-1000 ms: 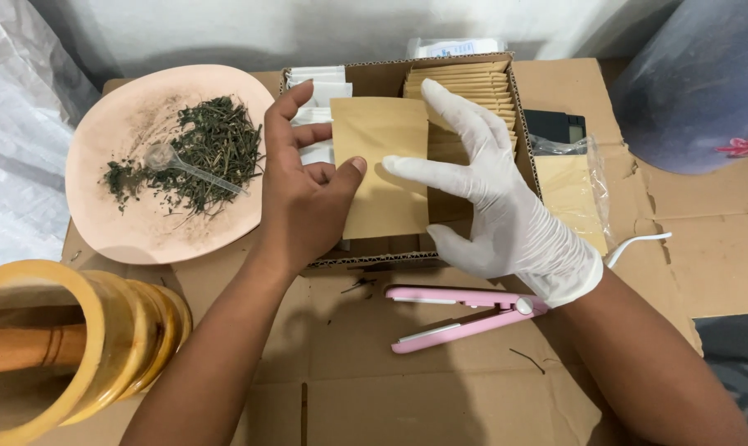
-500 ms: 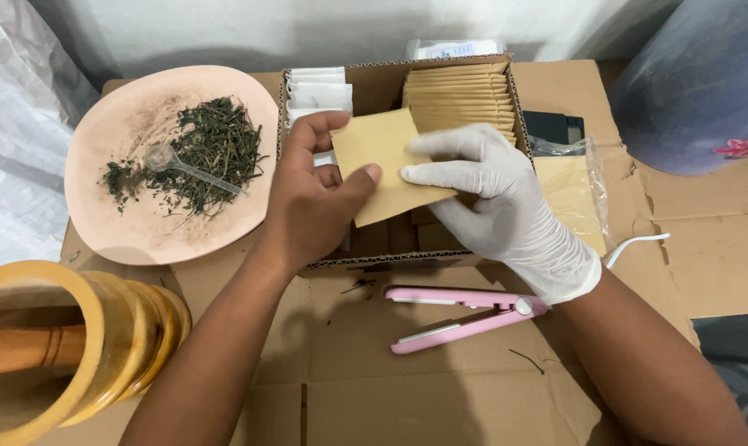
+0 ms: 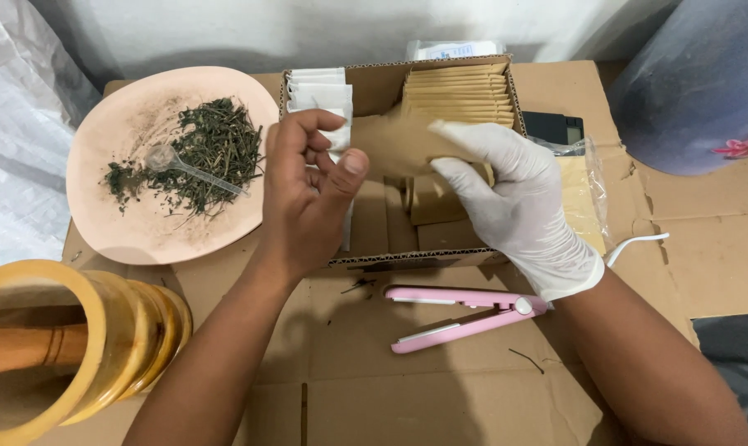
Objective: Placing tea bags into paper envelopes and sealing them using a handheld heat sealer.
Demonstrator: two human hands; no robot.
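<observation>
Brown envelope (image 3: 394, 144) (blurred) between both hands

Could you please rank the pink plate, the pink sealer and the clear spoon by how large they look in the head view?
1. Pink plate, clearly the largest.
2. Pink sealer, long but narrow.
3. Clear spoon, smallest, lying on the plate among the dried herbs.

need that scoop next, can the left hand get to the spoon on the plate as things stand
Probably yes. The left hand hangs just right of the plate, and the spoon lies uncovered on the herbs with nothing between them.
</observation>
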